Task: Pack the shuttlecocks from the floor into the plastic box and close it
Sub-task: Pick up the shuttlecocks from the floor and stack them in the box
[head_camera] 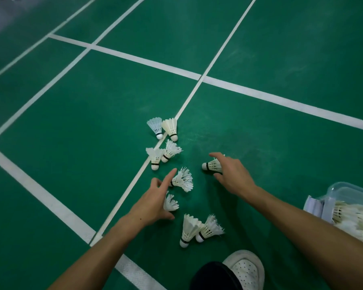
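- Mostly the shuttlecocks (172, 172) are white feathered cones with rounded cork tips and a dark band above the cork; several have frayed, splayed feathers, and one at the far end of the cluster is a pale bluish plastic shuttlecock (155, 127).
- They lie scattered on the green court floor (71, 122), astride a thin white court line (134, 181) — some in touching pairs, corks mostly pointing towards the person.
- Left hand (155, 201) has its forefinger stretched out, touching one frayed shuttlecock, while another sits under the palm with feathers poking out; whether the hidden fingers grip it, I cannot tell.
- Right hand (231, 174) curls thumb and fingers round the feather end of a shuttlecock lying on its side, cork pointing left.
- Plastic box (344, 197) stands at the right edge of the view — clear, open-topped, cut off by the frame, with a blurred heap of white shuttlecocks inside.
- White shoe (247, 266) shows at the bottom edge.
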`<action>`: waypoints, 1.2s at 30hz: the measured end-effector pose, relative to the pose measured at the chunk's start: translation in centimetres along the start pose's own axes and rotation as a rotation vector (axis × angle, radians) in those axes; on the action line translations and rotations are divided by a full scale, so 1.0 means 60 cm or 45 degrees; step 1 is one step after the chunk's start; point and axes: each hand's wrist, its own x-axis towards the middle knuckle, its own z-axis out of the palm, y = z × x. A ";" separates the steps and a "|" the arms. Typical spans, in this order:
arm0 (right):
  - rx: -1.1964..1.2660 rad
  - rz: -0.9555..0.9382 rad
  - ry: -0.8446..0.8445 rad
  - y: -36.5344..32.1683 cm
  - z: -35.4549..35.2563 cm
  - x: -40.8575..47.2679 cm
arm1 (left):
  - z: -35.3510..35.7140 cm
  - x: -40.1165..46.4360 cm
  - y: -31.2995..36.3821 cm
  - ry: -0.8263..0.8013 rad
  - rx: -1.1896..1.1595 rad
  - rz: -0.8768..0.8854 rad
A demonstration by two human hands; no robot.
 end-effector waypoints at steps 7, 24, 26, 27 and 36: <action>0.064 -0.007 0.086 0.000 -0.005 -0.002 | -0.003 0.044 0.005 0.042 -0.084 -0.029; 0.438 -0.060 0.497 0.088 -0.216 -0.222 | -0.015 0.039 0.236 0.477 -0.302 0.438; 0.489 -0.028 0.586 0.122 -0.248 -0.272 | -0.016 0.028 0.311 0.450 -0.322 0.544; 0.504 0.006 0.622 0.140 -0.261 -0.299 | -0.014 0.023 0.346 0.435 -0.332 0.594; 0.607 0.396 0.903 0.289 -0.303 -0.508 | 0.061 -0.013 0.537 0.277 -0.470 0.838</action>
